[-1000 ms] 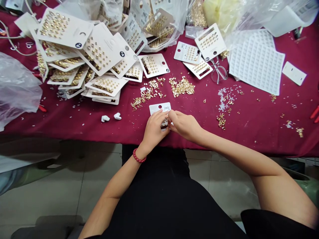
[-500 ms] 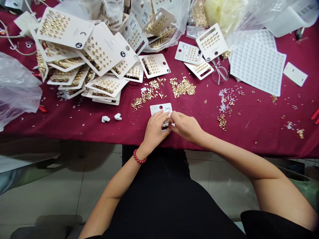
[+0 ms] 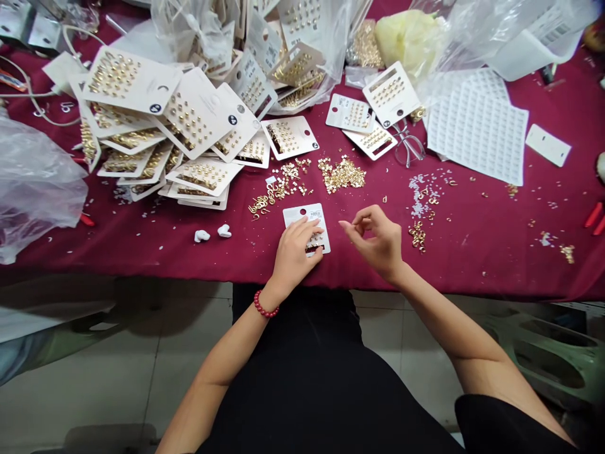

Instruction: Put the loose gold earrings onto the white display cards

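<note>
A white card [image 3: 326, 221] with small gold studs lies on the dark red cloth near the table's front edge. My left hand [image 3: 295, 252] lies over its left and lower part, fingertips and thumb pressing on it, and hides some of the studs. To the right of the card, my right hand [image 3: 380, 243] is off it, its fingers curved and partly apart, with nothing visible between them. Behind the card are a pile of small gold pieces [image 3: 343, 174] and a looser heap of gold hooks and pieces [image 3: 286, 181].
Stacked stud cards [image 3: 196, 116] and plastic bags stand at the back left. Two white lumps [image 3: 201, 236] lie left of my hands. Glasses [image 3: 409, 148], perforated white sheets [image 3: 477, 135], gold rings [image 3: 417, 235] and red-handled tools [image 3: 593, 214] are to the right.
My right hand has left the card and moved right, its fingers loosened. My left hand remains on the card. The view has shifted slightly, so the table sits a little lower.
</note>
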Demonstrator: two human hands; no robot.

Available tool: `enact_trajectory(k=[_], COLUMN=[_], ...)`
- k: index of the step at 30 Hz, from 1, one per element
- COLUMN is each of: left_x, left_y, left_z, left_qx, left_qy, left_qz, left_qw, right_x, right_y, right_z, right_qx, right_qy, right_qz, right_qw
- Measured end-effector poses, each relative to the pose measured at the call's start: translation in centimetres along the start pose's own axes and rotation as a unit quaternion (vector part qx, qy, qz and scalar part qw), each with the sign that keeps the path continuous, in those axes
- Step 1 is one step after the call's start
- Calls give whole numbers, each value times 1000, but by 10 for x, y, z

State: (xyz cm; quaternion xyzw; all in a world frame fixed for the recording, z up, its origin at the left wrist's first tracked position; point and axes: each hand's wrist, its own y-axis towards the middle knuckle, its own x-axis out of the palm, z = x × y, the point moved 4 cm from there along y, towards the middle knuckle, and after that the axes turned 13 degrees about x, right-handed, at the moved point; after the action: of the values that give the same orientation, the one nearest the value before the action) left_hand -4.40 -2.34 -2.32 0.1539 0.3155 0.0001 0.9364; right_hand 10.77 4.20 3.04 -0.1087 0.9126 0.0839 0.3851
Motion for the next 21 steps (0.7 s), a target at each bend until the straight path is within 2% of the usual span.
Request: enact_trajectory(k=[2, 4, 12, 16, 19, 21], left_x=[-1, -1, -1, 0, 0, 0], left_y=[0, 0, 1, 0, -1, -1], left_z=[1, 1, 0, -1, -1, -1], left_qx=[-1, 0, 12, 10, 10, 10], left_qy=[0, 1, 6, 12, 14, 14], left_qz=[0, -1, 1, 4, 7, 7], left_qw=[1000, 1000, 1000, 1000, 1000, 1000], right_x=[-4, -2, 7, -10, -27, -32], right_y=[-2, -4, -11, -1, 14, 26], right_z=[11, 19, 36, 46, 62, 69], right_qx=[30, 41, 34, 32, 72, 74], right_qy=[36, 50, 58, 11, -34, -71], right_qz=[20, 10, 4, 44, 103, 107], right_qw=[999, 998, 998, 998, 991, 989])
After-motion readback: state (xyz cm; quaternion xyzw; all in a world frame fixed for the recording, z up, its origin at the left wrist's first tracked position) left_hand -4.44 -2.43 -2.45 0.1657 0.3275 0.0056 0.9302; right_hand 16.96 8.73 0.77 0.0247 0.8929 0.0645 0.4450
